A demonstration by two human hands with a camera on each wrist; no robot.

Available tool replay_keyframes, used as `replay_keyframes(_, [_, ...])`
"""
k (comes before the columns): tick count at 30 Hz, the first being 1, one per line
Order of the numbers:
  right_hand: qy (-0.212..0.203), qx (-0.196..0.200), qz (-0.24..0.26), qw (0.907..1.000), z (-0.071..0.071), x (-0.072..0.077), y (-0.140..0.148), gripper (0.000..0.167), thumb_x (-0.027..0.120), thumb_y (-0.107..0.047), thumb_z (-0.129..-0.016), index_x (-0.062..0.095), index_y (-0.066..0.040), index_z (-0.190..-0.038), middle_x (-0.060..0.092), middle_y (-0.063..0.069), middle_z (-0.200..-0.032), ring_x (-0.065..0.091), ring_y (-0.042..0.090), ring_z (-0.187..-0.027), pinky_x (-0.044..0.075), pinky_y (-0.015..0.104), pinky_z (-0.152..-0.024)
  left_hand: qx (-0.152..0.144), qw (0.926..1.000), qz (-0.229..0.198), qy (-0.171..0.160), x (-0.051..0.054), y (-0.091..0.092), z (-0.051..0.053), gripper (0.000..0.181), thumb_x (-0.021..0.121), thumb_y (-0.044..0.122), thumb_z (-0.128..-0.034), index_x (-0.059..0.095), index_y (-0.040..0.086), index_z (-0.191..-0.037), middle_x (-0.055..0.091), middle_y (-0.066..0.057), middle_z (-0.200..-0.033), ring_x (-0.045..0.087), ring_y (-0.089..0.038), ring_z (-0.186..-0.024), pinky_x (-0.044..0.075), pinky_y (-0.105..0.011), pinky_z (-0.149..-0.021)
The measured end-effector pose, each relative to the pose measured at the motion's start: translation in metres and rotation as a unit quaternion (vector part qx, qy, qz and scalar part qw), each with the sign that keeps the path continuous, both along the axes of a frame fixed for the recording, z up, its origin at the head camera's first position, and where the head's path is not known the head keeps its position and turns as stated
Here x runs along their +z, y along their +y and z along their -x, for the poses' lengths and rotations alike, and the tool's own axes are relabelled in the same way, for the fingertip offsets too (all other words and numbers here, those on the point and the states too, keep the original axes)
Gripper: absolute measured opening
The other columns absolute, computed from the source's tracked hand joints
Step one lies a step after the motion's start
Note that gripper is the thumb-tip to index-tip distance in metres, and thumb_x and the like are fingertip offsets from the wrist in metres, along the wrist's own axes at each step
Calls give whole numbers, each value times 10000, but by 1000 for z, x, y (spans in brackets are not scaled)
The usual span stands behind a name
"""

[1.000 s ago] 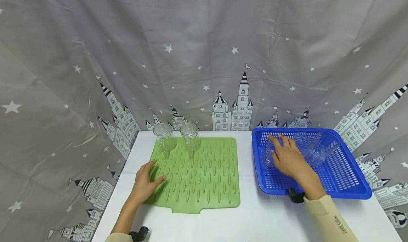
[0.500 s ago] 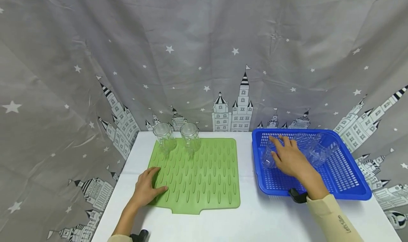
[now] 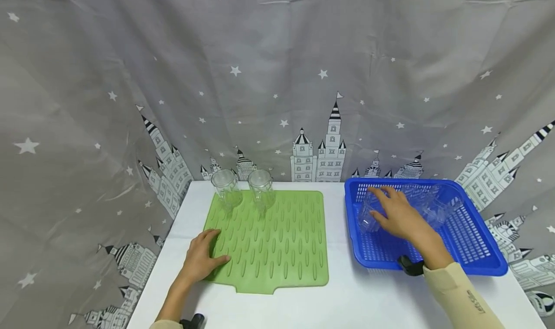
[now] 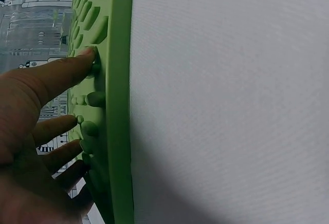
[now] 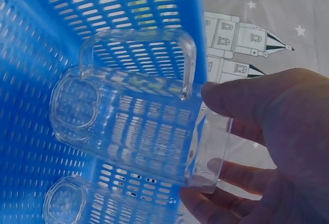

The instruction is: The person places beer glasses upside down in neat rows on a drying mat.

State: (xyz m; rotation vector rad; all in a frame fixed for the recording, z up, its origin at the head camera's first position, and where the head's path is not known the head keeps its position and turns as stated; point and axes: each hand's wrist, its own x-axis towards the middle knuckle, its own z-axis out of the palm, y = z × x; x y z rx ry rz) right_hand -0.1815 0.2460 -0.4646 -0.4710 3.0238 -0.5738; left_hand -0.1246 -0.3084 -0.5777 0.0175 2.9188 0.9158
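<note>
My right hand (image 3: 401,217) is inside the blue basket (image 3: 356,244), where it grips a clear glass mug (image 5: 149,124) by its rim. That mug lies on its side, its handle towards the basket wall in the right wrist view. More clear glassware (image 3: 435,211) lies beside it, partly behind my hand. My left hand (image 3: 200,257) rests at the left edge of the green ridged mat (image 3: 277,237), fingers loosely bent and thumb tip on the ridges. Two clear glass mugs (image 3: 261,189) stand at the mat's back left corner.
A white table (image 3: 303,309) lies under mat and basket, with a strip of it between them. Behind rises a grey curtain (image 3: 260,40) printed with stars and castles, close to the table's back edge.
My left hand has lowered slightly onto the mat's left edge. My right hand stays at the mug in the basket. The head view has shifted slightly.
</note>
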Motion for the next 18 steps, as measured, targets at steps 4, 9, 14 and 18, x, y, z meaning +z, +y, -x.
replay_keyframes(4, [-33,-19,40,10000,0,-3,2,668,718,-263,-1030,444,-83,-1612,431,364,-1599,379,705,-1451,364,859,-1134,32,10000,42,-82,-1,1,-3,929,917,332,-857,453,22,-1600,370,-305,-1677,302,-578,-1548,261,-816,-1238])
replay_keyframes(9, [120,-129,1,9998,1,-5,3,694,755,-301,-1006,460,-99,-1601,460,362,-1578,448,677,-1418,399,835,-1129,34,10000,45,-8,0,3,-3,928,923,320,-850,460,18,-1595,383,-303,-1671,314,-573,-1544,265,-808,-1242])
replay_keyframes(14, [146,-169,-64,9997,3,-5,3,694,753,-304,-1002,462,-110,-1601,467,355,-1574,484,652,-1397,443,820,-1098,35,10000,47,40,2,2,-2,924,926,317,-847,468,17,-1591,393,-301,-1666,319,-574,-1542,275,-808,-1237])
replay_keyframes(18, [88,-181,-103,9997,5,-4,3,697,738,-292,-1003,449,-119,-1613,459,340,-1582,464,657,-1409,432,834,-1092,37,10000,34,52,3,2,-2,922,924,321,-849,469,18,-1592,395,-299,-1666,319,-573,-1543,282,-807,-1235])
